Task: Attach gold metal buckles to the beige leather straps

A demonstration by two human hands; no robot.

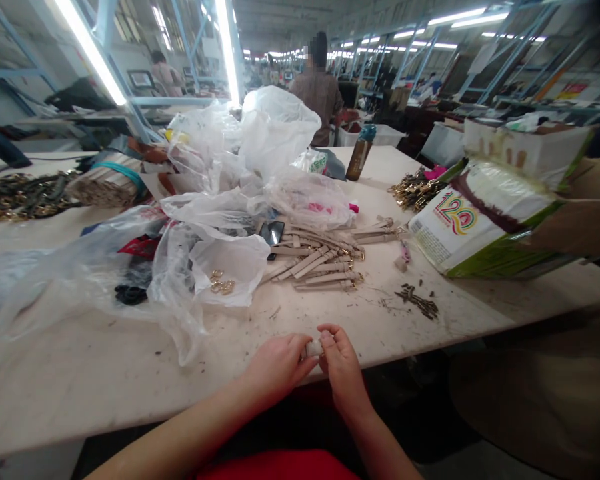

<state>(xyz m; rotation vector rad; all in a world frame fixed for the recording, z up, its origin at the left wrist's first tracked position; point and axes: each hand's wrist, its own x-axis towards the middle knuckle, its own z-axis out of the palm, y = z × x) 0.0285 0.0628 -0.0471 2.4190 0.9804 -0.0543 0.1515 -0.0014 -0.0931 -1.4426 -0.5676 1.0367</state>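
Observation:
At the table's front edge, my left hand (280,367) and my right hand (341,360) meet with fingers closed on a small beige strap piece (313,348). It looks like the straps on the table, but most of it is hidden by my fingers. Beyond my hands lies a pile of beige straps (320,263) with gold-coloured metal ends. Left of that pile, several gold buckles (221,285) rest on white plastic. Small dark metal-looking pieces (417,301) are scattered to the right.
Crumpled clear plastic bags (180,267) spread over the left and middle of the table (130,393). A black phone-like object (272,237) lies by the straps. A printed carton (485,213) stands at right, a bottle (361,153) at the back. A person (317,93) stands beyond.

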